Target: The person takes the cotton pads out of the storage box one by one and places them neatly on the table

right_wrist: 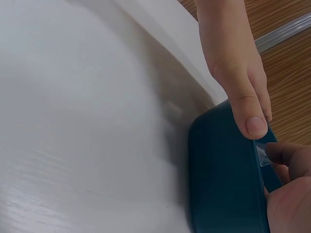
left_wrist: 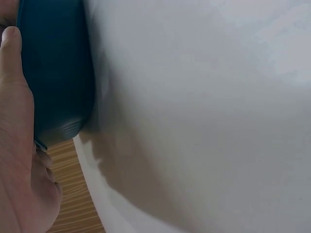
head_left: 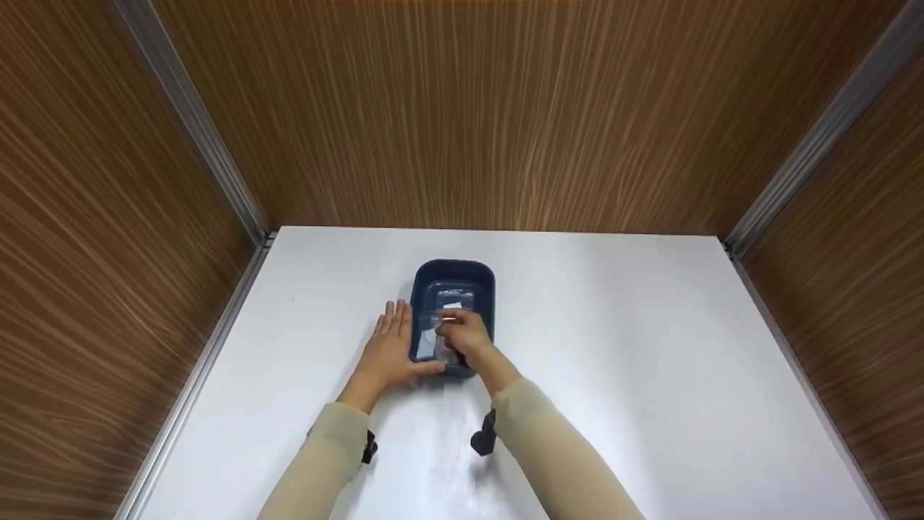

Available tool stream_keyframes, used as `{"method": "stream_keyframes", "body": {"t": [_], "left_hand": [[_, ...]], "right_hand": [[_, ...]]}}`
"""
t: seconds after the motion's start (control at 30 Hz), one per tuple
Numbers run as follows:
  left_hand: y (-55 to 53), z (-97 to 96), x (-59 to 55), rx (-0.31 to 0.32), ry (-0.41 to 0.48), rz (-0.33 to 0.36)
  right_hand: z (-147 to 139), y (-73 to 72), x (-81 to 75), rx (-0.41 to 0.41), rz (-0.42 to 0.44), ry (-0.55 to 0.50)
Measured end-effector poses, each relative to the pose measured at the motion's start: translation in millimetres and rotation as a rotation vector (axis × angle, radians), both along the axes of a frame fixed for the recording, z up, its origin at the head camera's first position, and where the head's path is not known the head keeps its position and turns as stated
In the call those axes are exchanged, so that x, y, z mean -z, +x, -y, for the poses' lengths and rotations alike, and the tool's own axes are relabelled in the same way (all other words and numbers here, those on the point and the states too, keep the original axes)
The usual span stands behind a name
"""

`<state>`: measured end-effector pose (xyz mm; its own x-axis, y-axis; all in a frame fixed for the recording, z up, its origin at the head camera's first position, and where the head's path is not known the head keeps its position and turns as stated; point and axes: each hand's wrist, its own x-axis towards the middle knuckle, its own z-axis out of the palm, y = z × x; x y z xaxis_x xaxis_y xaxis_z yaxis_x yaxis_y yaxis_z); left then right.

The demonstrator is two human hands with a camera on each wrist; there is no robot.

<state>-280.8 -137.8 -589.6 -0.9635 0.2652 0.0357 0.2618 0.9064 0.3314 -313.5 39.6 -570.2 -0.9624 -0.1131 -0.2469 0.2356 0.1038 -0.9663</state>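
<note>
A dark blue rectangular plastic box (head_left: 453,269) with rounded corners stands on the white table. Inside lie clear plastic bags (head_left: 456,295) with white paper labels (head_left: 426,342). My left hand (head_left: 390,357) lies along the box's left side with straight fingers, its thumb on the near rim. Seen from the left wrist, that thumb (left_wrist: 10,56) rests against the box wall (left_wrist: 56,68). My right hand (head_left: 466,336) reaches into the box and pinches a clear plastic bag (right_wrist: 263,154). Its fingers hide part of the contents.
The white table (head_left: 613,361) ends at a brown wood-grain panel (head_left: 491,115) behind the box. Similar panels rise on the left (head_left: 108,238) and right (head_left: 852,217), joined by grey metal corner rails (head_left: 206,137).
</note>
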Motion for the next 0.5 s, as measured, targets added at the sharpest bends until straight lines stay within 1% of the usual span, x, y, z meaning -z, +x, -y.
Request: {"method": "stream_keyframes", "body": {"t": [0.1,0.2,0.37,0.5], "left_hand": [[1.7,0.8,-0.5,0.004,0.008,0.008],[1.9,1.5,-0.8,0.002,0.008,0.013],[0.3,1.7,-1.5,-0.005,0.003,0.013],[-1.5,0.8,-1.1,-0.004,0.010,0.018]], "right_hand": [[0.6,0.1,1.0,0.005,0.018,-0.015],[1.3,0.4,-0.1,0.011,0.012,-0.004],[2.0,0.4,-1.4,0.024,-0.026,0.062],[1.3,-0.6,-1.7,0.060,-0.036,0.130]]}}
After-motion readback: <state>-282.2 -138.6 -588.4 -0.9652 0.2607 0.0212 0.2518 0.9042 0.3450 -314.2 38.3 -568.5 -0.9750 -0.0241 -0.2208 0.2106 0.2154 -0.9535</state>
